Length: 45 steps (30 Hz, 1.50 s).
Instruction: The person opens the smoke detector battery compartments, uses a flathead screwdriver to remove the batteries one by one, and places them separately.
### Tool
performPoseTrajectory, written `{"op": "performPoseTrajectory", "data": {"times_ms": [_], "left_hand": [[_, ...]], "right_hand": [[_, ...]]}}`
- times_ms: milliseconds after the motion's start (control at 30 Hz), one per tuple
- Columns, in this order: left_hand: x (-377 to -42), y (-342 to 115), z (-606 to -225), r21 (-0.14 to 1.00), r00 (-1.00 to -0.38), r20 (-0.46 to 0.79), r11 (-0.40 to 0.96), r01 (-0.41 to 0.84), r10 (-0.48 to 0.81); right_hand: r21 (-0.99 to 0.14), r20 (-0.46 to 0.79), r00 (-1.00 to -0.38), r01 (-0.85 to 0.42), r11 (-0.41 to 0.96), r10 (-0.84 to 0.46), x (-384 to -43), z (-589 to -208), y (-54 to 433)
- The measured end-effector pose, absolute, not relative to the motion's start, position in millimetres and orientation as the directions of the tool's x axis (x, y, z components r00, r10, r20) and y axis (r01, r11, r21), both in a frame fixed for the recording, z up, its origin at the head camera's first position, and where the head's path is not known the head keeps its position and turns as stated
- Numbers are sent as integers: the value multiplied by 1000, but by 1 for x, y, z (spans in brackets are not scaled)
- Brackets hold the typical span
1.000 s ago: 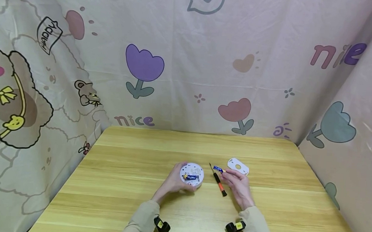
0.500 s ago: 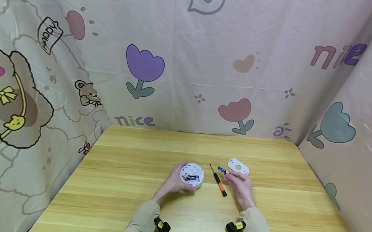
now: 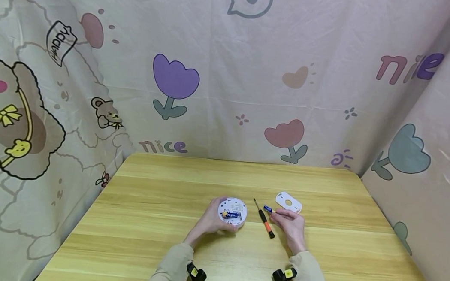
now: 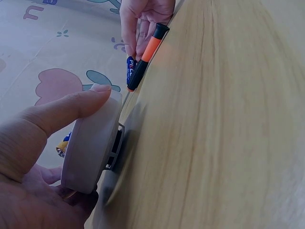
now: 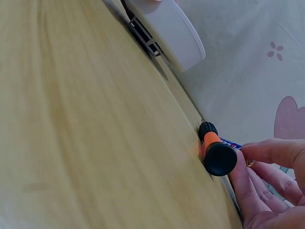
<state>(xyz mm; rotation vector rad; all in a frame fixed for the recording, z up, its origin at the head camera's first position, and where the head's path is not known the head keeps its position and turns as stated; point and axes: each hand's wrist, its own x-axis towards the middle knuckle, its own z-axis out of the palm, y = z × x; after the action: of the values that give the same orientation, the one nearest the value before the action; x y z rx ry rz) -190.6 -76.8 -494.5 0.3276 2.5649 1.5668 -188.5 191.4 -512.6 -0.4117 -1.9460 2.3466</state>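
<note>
My left hand (image 3: pixel 209 221) grips a round white device, like a smoke detector (image 3: pixel 240 206), by its side. A blue battery (image 3: pixel 230 215) lies on its upward face; one gold end of that battery (image 4: pixel 62 149) shows past the rim in the left wrist view. To the right, my right hand (image 3: pixel 291 226) pinches another blue battery (image 3: pixel 267 209) by one end between thumb and fingers. In the right wrist view this battery (image 5: pixel 230 142) is partly hidden behind the screwdriver (image 5: pixel 220 159). The device (image 4: pixel 93 143) seems held slightly above the table, with a slotted frame on its underside.
Between the hands a screwdriver with a black and orange handle (image 3: pixel 266 223) lies on the wooden table (image 3: pixel 159 196). A white oblong plate with a round hole (image 3: pixel 283 198) lies just beyond my right hand. Printed cloth (image 3: pixel 222 63) hangs behind the table and along both sides.
My right hand has shifted the pinched battery slightly right and toward me, tipping its angle a little. The left hand and the round device have stayed in place.
</note>
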Motion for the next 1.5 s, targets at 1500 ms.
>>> {"op": "performPoseTrajectory", "data": {"times_ms": [1500], "left_hand": [[-190,-76,-493,890,-969,17,438,126,245]], "right_hand": [[-964,-4,-963,76,256,270,-187,-513,185]]}}
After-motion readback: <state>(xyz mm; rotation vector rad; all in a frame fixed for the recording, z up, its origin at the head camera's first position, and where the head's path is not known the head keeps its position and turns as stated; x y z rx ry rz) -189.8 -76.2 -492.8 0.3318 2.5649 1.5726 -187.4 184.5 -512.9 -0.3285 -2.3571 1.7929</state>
